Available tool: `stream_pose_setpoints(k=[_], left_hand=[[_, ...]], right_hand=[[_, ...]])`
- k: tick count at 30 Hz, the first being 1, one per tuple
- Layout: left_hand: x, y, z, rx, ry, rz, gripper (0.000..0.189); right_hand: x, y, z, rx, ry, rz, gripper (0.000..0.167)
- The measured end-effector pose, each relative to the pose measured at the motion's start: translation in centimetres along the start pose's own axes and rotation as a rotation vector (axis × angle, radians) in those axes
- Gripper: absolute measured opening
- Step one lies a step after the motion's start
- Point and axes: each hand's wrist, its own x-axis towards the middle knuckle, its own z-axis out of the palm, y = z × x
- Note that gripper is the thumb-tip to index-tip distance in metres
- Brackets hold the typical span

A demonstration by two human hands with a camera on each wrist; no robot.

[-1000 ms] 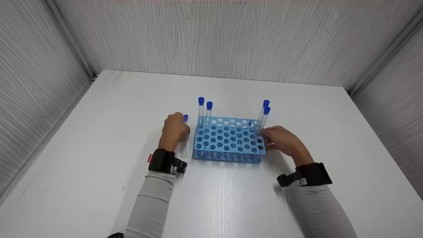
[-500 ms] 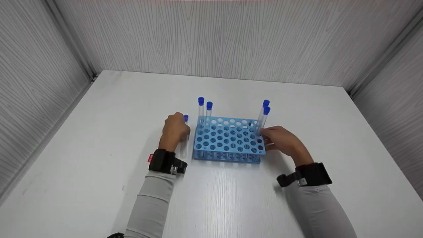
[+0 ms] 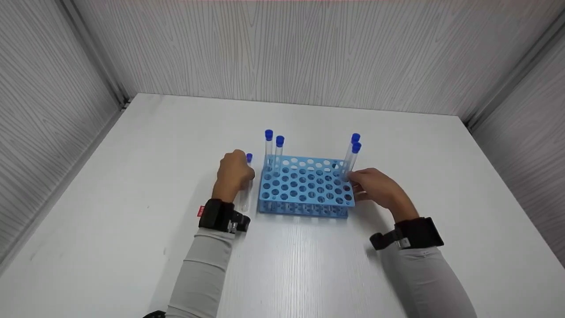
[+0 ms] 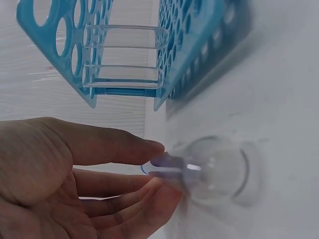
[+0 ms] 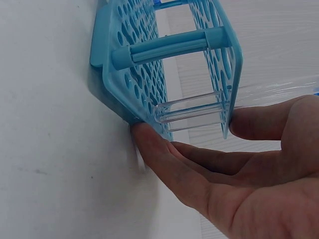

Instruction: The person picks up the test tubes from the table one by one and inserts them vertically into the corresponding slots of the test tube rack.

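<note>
Just left of the rack, my left hand (image 3: 234, 173) pinches a clear test tube (image 3: 245, 201) with a blue cap. Seen from the left wrist, its rounded bottom (image 4: 214, 169) points at the camera, while the thumb and fingers hold it farther along; whether it touches the table is unclear. My right hand (image 3: 375, 187) grips the right end of a blue test tube rack (image 3: 306, 203). In the right wrist view its thumb lies against the top plate and a finger against the base plate (image 5: 117, 94).
Two blue-capped tubes (image 3: 279, 152) stand in the rack's back left corner. Two more tubes (image 3: 351, 161) lean slightly at its right end. The white table (image 3: 300, 265) is bounded by a grey wood-grain panel (image 3: 282, 53) behind and panels at both sides.
The tube in my left hand has turned very slightly, its cap shifting right and its lower end left. My right hand and the rack have stayed in place.
</note>
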Motion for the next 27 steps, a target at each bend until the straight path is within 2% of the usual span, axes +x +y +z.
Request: stream_pose_setpoints(k=[8, 27], left_hand=[[0.02, 0.15, -0.19, 0.002, -0.019, -0.010, 0.038], [-0.50, 0.35, -0.89, -0.005, 0.017, 0.035, 0.035]], right_hand=[[-0.11, -0.10, 0.01, 0.002, -0.003, 0.013, 0.049], [-0.13, -0.17, 0.06, 0.014, -0.006, 0.012, 0.049]])
